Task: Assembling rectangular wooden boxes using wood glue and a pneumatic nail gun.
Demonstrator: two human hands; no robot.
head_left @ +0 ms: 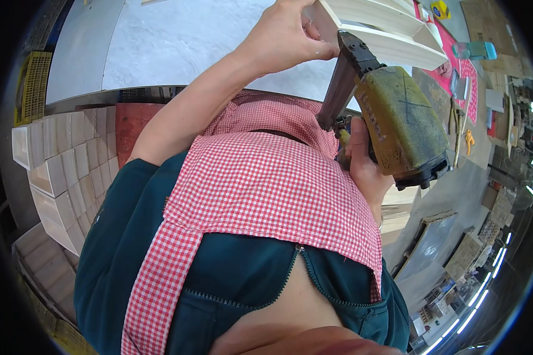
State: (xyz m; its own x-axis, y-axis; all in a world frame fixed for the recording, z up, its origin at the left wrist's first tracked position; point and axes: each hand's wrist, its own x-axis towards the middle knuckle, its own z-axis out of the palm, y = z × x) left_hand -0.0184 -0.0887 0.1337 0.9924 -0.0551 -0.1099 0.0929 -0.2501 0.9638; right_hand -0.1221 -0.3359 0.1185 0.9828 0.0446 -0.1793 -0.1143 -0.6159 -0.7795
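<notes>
A pale grey tabletop (177, 35) stretched across the far side. On the left stood stacks of light wooden boxes (65, 160) beside a yellow crate (34, 83). Strip lights (474, 302) glowed at the right, above a cluttered workshop floor (456, 201).

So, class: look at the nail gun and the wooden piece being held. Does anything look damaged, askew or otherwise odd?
The nail gun in the right hand looks worn: its yellow-green casing is scuffed and bears a scratched cross. The wooden piece under the left hand looks intact.
</notes>
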